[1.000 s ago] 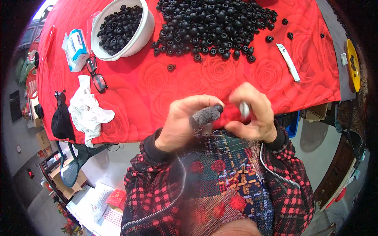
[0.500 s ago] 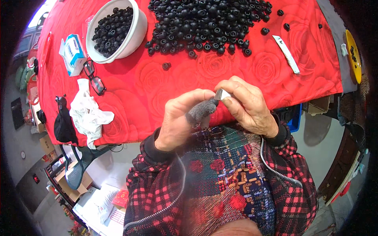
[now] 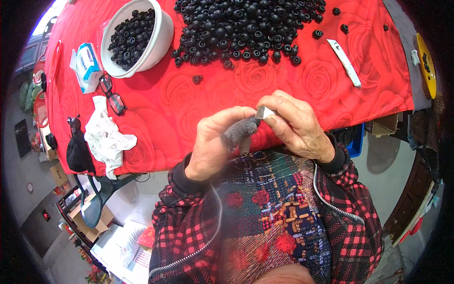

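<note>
left hand [image 3: 215, 142]: closed loosely, thumb and forefinger curled in; a grey fuzzy finger cover [image 3: 239, 131] sits on one finger, tip pointing toward the right hand. Whether anything is pinched under it – cannot tell.
right hand [image 3: 295, 125]: fingers bunched, pinching a small silvery metal piece [image 3: 263, 112] between thumb and forefinger – its end just touches the grey cover's tip.
hands' position: both held together over the near edge of the red rose-print tablecloth [image 3: 179, 113], above the person's plaid jacket [image 3: 265, 213].
loose black rubber ring [image 3: 196, 79]: on the cloth beyond the left hand, apart from the heap.
heap of black rubber rings [image 3: 246, 28]: farther out, beyond both hands, spread across the cloth.
white bowl [image 3: 158, 40]: beyond and left of the left hand, partly filled with the same black rings.
white flat strip [image 3: 345, 62]: beyond and right of the right hand, lying at a slant.
eyeglasses [image 3: 112, 97]: well to the left of the left hand.
crumpled white cloth [image 3: 109, 139]: left of the left hand, near the table edge.
blue-white packet [image 3: 86, 64]: far left, just beside the bowl.
</note>
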{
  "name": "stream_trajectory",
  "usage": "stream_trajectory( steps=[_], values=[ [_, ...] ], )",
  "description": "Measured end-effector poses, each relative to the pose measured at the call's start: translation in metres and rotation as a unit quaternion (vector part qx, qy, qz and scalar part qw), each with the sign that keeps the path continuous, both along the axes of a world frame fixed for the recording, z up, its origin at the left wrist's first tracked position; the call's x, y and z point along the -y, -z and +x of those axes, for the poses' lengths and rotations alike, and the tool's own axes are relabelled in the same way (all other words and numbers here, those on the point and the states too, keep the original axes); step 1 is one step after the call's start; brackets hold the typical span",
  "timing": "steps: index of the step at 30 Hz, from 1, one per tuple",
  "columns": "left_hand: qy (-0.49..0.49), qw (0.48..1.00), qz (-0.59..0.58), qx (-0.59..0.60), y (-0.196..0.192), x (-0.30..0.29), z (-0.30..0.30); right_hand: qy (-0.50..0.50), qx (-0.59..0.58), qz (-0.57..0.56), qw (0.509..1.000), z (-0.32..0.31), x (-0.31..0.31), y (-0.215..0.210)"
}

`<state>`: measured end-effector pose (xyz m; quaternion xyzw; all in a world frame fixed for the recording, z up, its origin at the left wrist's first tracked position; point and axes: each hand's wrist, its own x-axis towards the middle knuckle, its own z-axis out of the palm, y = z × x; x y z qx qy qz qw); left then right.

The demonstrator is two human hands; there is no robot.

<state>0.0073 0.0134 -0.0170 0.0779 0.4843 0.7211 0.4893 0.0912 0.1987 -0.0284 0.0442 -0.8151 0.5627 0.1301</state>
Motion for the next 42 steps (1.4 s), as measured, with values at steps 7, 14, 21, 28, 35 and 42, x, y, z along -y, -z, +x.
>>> stream_trajectory(
  steps=[7,14,21,28,35,42],
  values=[
    [-0.012,0.999,-0.004,0.050,0.001,0.000,0.000,-0.018,-0.003,-0.028,0.999,-0.003,-0.002,0.003],
    [-0.023,0.997,0.018,0.074,0.006,0.002,-0.001,-0.042,-0.003,-0.035,0.998,-0.009,-0.004,0.008],
    [-0.090,0.983,0.029,0.155,0.009,0.000,-0.010,-0.167,0.009,-0.119,0.979,0.000,0.004,0.001],
    [-0.006,0.987,0.026,0.161,0.000,-0.006,-0.013,0.006,-0.078,-0.032,0.996,-0.016,0.003,0.001],
    [-0.008,0.975,0.074,0.212,-0.002,-0.004,-0.005,0.025,-0.196,0.055,0.979,-0.020,0.011,0.004],
    [-0.021,0.985,0.096,0.142,0.001,-0.001,0.004,0.036,-0.215,0.086,0.972,-0.009,0.015,0.002]
  ],
)
